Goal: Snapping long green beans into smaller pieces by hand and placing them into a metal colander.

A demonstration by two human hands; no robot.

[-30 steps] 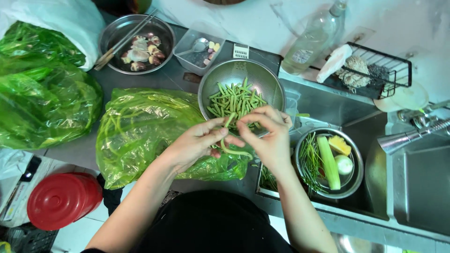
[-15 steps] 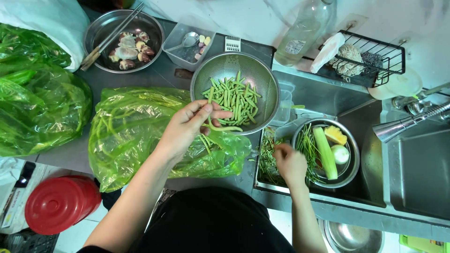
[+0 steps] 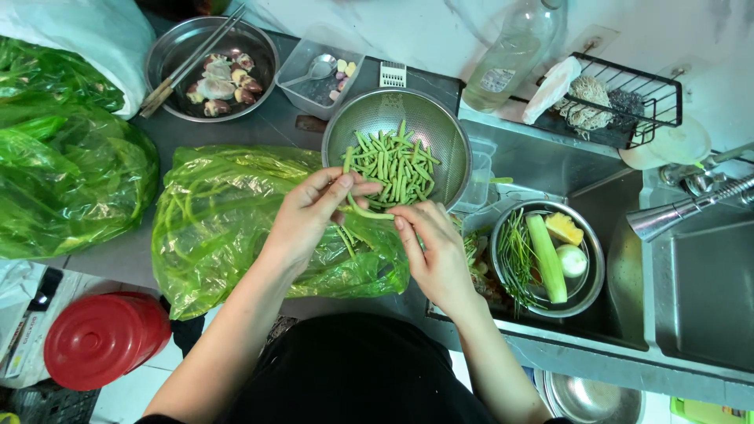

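Count, taking the metal colander [image 3: 440,129] as reference. One colander, holding a heap of cut green bean pieces [image 3: 390,166], too many and too overlapped to count. One long green bean [image 3: 363,208] is in my hands, at the colander's near rim. Two hands are in view, both mine.

Left of the colander: one green plastic bag [image 3: 228,212] lying open with long beans inside, number not countable through the film. Farther left: a second, fuller green bag [image 3: 67,169]. Behind and left of the colander: one steel bowl [image 3: 169,55] with pale pieces in it and one pair of chopsticks [image 3: 192,59] laid across its rim. Directly behind: one clear plastic tub [image 3: 302,86] with one spoon [image 3: 314,71]. Right of the colander, in the sink: one steel bowl of vegetables [image 3: 585,294]. Near-left, low: one red lid [image 3: 102,338].

Left hand [image 3: 310,216]: forearm comes in from the lower left, thumb and forefinger pinched on the upper end of the bean. Right hand [image 3: 432,251]: forearm from the lower right, fingertips closed on the bean's other end, just beside the colander's near rim. The bean spans between the two hands.
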